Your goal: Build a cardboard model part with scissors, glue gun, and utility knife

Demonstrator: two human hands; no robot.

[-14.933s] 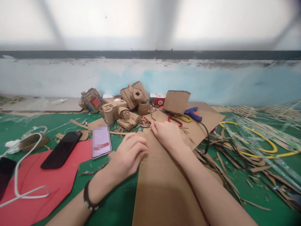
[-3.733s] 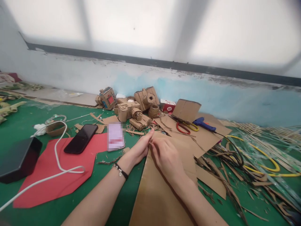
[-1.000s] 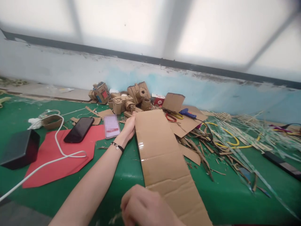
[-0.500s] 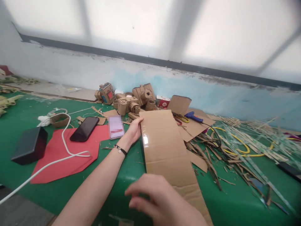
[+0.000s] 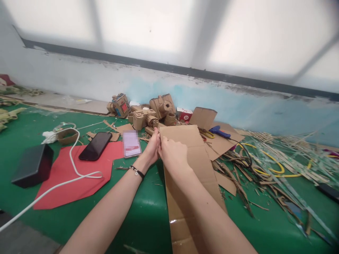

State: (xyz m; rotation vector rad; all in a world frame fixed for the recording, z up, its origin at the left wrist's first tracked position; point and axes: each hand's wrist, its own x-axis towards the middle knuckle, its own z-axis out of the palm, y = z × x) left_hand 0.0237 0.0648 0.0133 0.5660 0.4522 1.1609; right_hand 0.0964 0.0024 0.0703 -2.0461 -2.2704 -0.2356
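A long brown cardboard sheet (image 5: 182, 197) with a strip of shiny clear tape leans over the green table toward me. My left hand (image 5: 153, 146), with a dark bracelet at the wrist, grips the sheet's upper left edge. Against that same edge, right beside it, my right hand (image 5: 173, 151) is closed with its fingers curled over the cardboard. The fingertips of my right hand are partly hidden, so what they pinch besides the edge does not show. Just beyond the sheet's top stand several cardboard camera models (image 5: 144, 118).
To the left, a black phone (image 5: 95, 146) and white cable lie on red paper (image 5: 79, 187), beside a dark box (image 5: 33, 165). A lit phone (image 5: 131, 144) is near my left hand. Rightward are a blue glue gun (image 5: 220, 132), cardboard scraps (image 5: 235, 176) and clear strips.
My right hand has moved up and away from me, from above the lower sheet to its upper left edge, and closed there beside my left hand. The sheet has shifted slightly.
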